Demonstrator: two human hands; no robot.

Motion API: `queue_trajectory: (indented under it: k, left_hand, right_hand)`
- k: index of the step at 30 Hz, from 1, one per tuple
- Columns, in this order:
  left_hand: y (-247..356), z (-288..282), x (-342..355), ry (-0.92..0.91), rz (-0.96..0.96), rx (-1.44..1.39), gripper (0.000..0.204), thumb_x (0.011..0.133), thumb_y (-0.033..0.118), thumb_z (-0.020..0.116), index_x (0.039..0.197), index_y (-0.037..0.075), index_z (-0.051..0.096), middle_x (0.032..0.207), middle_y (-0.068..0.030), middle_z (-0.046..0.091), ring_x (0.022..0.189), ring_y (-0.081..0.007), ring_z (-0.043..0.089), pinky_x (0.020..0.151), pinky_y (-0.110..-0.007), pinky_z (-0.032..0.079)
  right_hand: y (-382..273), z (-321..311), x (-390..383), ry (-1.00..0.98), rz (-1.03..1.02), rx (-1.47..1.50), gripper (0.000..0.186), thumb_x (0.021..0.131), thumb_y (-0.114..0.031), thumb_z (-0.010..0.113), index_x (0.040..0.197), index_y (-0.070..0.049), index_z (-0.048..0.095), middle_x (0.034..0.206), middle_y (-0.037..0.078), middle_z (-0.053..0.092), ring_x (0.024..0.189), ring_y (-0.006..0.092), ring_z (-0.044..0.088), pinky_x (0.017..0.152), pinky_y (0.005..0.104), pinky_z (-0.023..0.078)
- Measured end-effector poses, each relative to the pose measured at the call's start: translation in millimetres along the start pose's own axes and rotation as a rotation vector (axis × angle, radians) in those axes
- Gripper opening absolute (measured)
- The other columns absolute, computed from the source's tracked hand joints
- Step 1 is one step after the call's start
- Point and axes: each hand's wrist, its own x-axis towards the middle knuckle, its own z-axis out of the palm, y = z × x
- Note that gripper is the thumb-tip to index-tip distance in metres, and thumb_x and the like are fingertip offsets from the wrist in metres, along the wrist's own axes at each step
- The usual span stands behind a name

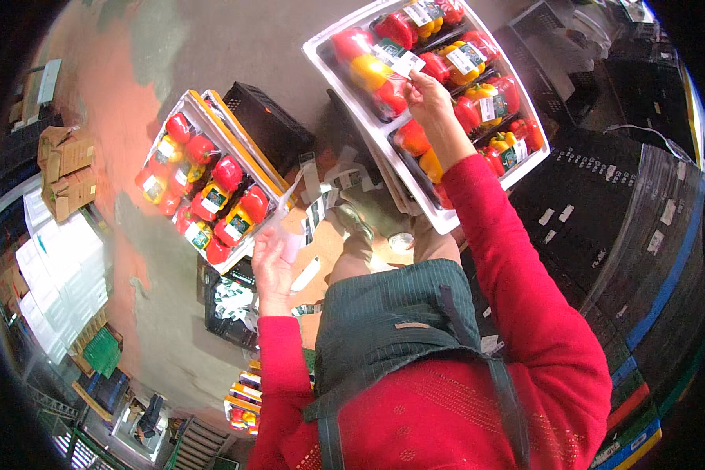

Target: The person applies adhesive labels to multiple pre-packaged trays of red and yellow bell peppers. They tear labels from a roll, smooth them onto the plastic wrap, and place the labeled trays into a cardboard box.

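One pepper pack (370, 72) lay toward twelve o'clock in a white box (315, 48), long axis eleven-to-five; the right hand (424, 92) touched its label (404, 61), whether pinching couldn't be told; the left hand's (272, 262) grip was unclear.

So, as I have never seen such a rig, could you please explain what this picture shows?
There is no machine: a person works bare-handed, filmed by a fisheye camera worn on the head, which bends straight edges. The right hand is at a white label on a clear-wrapped pack of red and yellow peppers, lying in the upper-right white tray. The left hand is beside the left white tray, which holds more wrapped peppers; whether it grips the pale strip there is unclear.
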Motion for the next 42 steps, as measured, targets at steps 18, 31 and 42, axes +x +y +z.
queue_trajectory:
  k: [18, 31, 42]
  left_hand:
    - [3.9, -11.7, 4.1, 0.047, -0.058, -0.001, 0.03, 0.083, -0.005, 0.051, 0.111, 0.004, 0.051, 0.113, -0.0127, 0.057, 0.107, -0.0239, 0.057, 0.095, -0.042, 0.048]
    - [8.4, 3.6, -1.5, 0.054, -0.04, -0.001, 0.033, 0.082, -0.007, 0.053, 0.114, 0.002, 0.054, 0.109, -0.0105, 0.059, 0.1, -0.0211, 0.059, 0.091, -0.036, 0.049]
    - [4.0, 2.2, -0.5, 0.061, 0.124, 0.095, 0.034, 0.079, -0.002, 0.064, 0.112, 0.003, 0.058, 0.101, -0.0038, 0.061, 0.094, -0.0121, 0.058, 0.084, -0.027, 0.047]
  right_hand:
    - [70.2, 8.8, 67.1, 0.387, 0.044, -0.941, 0.017, 0.075, 0.0, 0.07, 0.087, 0.001, 0.058, 0.083, 0.011, 0.061, 0.062, 0.0191, 0.062, 0.051, 0.0279, 0.055]
    - [-7.5, 70.3, 13.8, 0.578, 0.296, -1.158, 0.04, 0.067, -0.025, 0.08, 0.094, 0.0, 0.063, 0.093, 0.015, 0.066, 0.074, 0.0225, 0.067, 0.059, 0.0338, 0.055]
    - [42.5, 68.7, 36.8, 0.166, -0.67, -2.116, 0.082, 0.077, -0.078, 0.041, 0.112, -0.004, 0.052, 0.109, 0.017, 0.059, 0.107, 0.0354, 0.055, 0.087, 0.0491, 0.043]
